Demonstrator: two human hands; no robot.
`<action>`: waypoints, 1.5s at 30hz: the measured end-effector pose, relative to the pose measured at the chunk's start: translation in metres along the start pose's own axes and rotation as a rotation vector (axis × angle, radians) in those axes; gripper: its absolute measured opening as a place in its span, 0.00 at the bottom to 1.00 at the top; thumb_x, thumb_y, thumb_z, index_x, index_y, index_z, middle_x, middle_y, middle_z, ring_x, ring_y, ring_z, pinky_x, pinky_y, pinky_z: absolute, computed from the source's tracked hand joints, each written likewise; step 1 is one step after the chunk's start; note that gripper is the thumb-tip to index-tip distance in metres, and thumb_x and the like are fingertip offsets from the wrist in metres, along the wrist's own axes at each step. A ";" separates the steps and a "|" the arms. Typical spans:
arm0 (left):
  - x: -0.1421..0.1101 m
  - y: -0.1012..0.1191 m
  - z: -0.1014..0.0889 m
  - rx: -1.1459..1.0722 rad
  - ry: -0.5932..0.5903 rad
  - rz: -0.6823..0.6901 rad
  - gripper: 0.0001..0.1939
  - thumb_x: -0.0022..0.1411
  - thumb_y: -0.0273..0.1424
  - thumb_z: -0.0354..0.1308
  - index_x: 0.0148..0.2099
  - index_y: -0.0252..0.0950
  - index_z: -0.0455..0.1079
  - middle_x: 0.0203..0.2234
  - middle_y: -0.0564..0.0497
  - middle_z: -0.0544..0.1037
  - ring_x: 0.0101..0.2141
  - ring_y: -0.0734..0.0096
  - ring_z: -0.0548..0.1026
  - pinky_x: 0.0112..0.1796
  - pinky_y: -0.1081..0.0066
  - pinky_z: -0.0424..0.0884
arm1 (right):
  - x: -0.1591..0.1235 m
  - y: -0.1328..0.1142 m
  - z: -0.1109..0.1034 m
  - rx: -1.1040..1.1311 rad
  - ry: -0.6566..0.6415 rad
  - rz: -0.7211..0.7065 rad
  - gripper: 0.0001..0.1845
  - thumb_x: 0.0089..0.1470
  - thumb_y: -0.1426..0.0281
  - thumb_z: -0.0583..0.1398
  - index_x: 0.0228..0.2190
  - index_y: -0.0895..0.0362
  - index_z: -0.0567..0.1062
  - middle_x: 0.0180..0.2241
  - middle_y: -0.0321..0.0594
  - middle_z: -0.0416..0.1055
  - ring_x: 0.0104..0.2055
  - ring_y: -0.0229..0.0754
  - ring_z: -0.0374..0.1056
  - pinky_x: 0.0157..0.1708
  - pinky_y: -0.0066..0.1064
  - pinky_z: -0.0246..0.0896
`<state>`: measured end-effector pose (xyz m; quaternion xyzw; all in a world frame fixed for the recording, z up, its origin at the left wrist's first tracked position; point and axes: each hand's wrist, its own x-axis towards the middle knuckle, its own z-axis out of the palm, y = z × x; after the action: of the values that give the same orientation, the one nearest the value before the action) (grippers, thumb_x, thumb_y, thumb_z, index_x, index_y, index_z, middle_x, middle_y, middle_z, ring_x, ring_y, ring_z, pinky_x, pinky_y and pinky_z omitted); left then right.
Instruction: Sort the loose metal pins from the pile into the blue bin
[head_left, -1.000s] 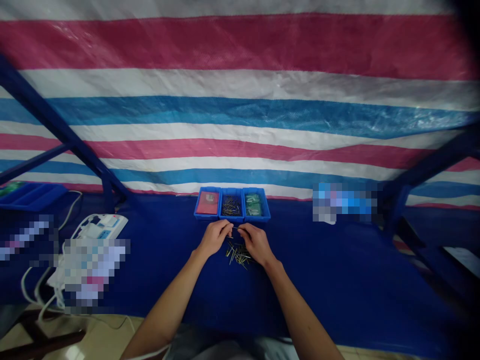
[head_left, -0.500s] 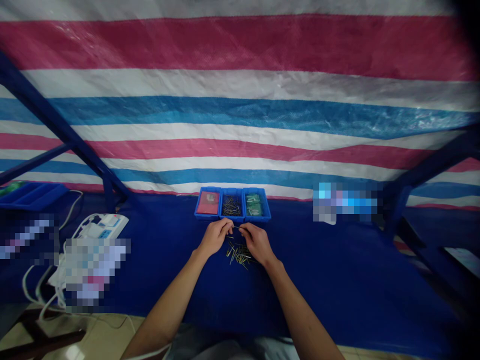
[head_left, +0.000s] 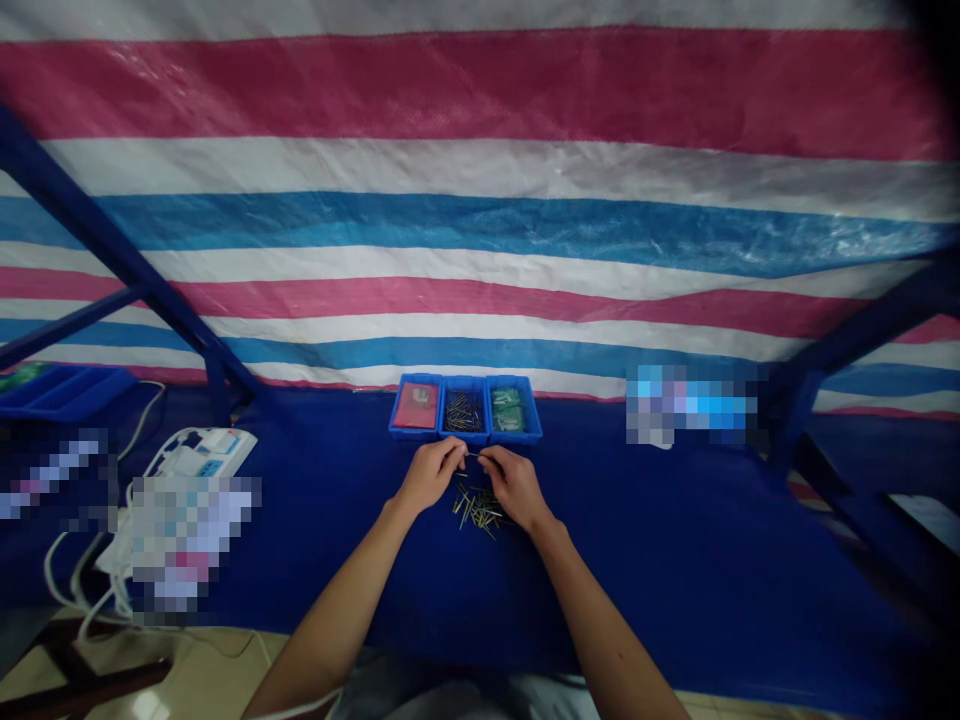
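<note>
My left hand (head_left: 433,472) and my right hand (head_left: 514,482) meet over the blue tabletop, fingers closed in a pinch. Between their fingertips runs a thin metal pin (head_left: 472,455), gripped at either end; its exact kind is too small to make out. Just below lies a loose pile of similar thin pins (head_left: 478,508), silvery and yellowish, partly beside my right hand. Behind the hands stand three joined blue bins: the left bin (head_left: 415,434) has a red piece in it, the middle bin (head_left: 465,437) dark thin pins, the right bin (head_left: 516,437) green and clear packets.
A white power strip (head_left: 232,452) with cables lies on the left of the table (head_left: 645,570). Farther left is a blue tray (head_left: 71,392). Blue frame bars (head_left: 127,240) slope at both sides, and a striped sheet (head_left: 480,220) hangs behind. Blurred items sit at left and right.
</note>
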<state>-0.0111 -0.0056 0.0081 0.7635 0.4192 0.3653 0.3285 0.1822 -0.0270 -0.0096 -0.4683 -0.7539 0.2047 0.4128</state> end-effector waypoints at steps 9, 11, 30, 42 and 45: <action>0.001 -0.002 0.001 -0.031 0.025 -0.021 0.17 0.72 0.40 0.46 0.38 0.35 0.71 0.26 0.51 0.76 0.28 0.71 0.74 0.34 0.74 0.68 | 0.000 -0.002 -0.001 0.000 -0.012 0.000 0.11 0.67 0.67 0.53 0.38 0.54 0.76 0.32 0.40 0.76 0.33 0.42 0.73 0.35 0.30 0.64; 0.001 -0.002 0.001 -0.038 0.029 -0.025 0.17 0.72 0.40 0.47 0.38 0.35 0.71 0.26 0.51 0.76 0.27 0.71 0.74 0.34 0.74 0.68 | 0.000 -0.002 -0.001 0.002 -0.011 0.001 0.11 0.67 0.67 0.53 0.39 0.54 0.75 0.32 0.39 0.76 0.32 0.42 0.72 0.35 0.30 0.63; 0.001 -0.004 0.001 -0.045 0.026 -0.029 0.18 0.71 0.40 0.48 0.36 0.34 0.73 0.26 0.51 0.77 0.28 0.70 0.74 0.35 0.74 0.68 | 0.000 0.000 -0.001 -0.008 0.002 0.001 0.12 0.67 0.67 0.53 0.40 0.54 0.76 0.33 0.40 0.76 0.34 0.43 0.73 0.35 0.30 0.65; 0.002 -0.007 0.002 -0.061 0.029 -0.026 0.16 0.71 0.38 0.49 0.37 0.35 0.73 0.26 0.52 0.77 0.27 0.72 0.74 0.33 0.75 0.68 | 0.000 -0.001 -0.003 0.028 0.005 0.003 0.12 0.68 0.67 0.52 0.39 0.53 0.76 0.33 0.40 0.76 0.32 0.42 0.72 0.35 0.30 0.64; 0.002 -0.005 0.001 -0.054 0.024 -0.013 0.16 0.71 0.38 0.50 0.36 0.35 0.73 0.26 0.52 0.77 0.27 0.72 0.74 0.33 0.75 0.67 | 0.000 -0.001 -0.004 0.031 0.007 -0.001 0.12 0.68 0.66 0.52 0.40 0.53 0.76 0.33 0.40 0.76 0.32 0.42 0.72 0.35 0.30 0.63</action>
<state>-0.0111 -0.0021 0.0042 0.7471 0.4181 0.3834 0.3464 0.1846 -0.0274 -0.0069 -0.4623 -0.7494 0.2146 0.4227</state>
